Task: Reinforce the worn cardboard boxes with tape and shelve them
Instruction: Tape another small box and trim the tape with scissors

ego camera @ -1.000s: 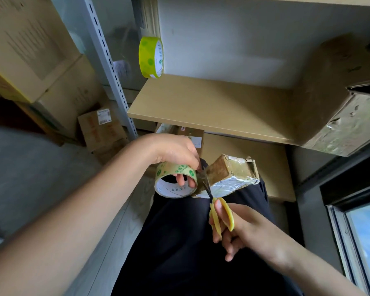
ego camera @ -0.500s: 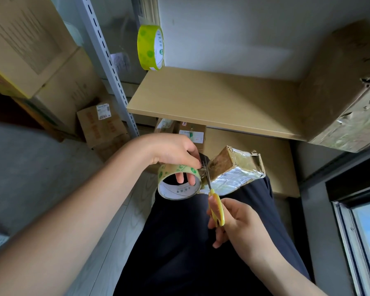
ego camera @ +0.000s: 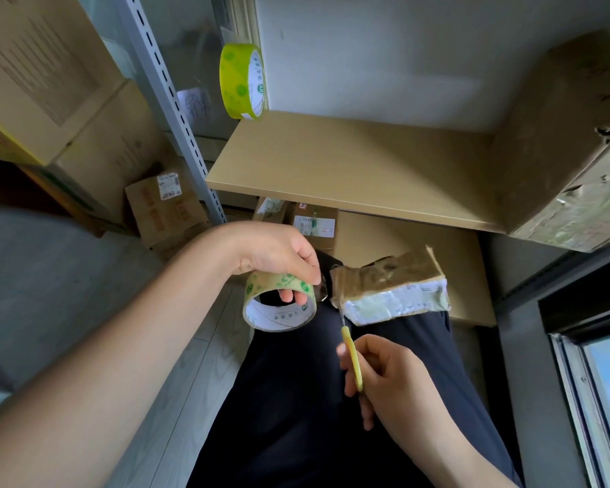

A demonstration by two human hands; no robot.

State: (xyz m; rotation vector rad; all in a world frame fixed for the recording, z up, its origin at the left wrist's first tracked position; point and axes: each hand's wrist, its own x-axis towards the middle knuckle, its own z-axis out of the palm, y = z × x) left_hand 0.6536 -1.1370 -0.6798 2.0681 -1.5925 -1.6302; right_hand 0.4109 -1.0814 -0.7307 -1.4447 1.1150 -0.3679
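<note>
Below wooden shelf (ego camera: 349, 177), left hand (ego camera: 279, 251) fingers (ego camera: 302, 297) through tape roll (ego camera: 279, 304), right hand (ego camera: 391, 378) around scissors (ego camera: 353, 357).

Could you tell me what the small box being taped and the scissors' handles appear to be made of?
The small box looks like brown cardboard under glossy clear tape: raw fibrous edges, shiny wrinkled highlights, a white label beneath. The scissors have smooth yellow handles, probably plastic, with a thin blade that seems metal, though blurred.

The left hand (ego camera: 275, 253) holds a tape roll (ego camera: 279, 304) just left of a small box (ego camera: 388, 290). The right hand (ego camera: 391, 378), below them, holds scissors (ego camera: 351, 353) pointing up between roll and box. Behind lies a shelf (ego camera: 349, 170), with a second roll (ego camera: 242, 86) at its back left corner and a big box (ego camera: 564, 142) on its right end.
</note>
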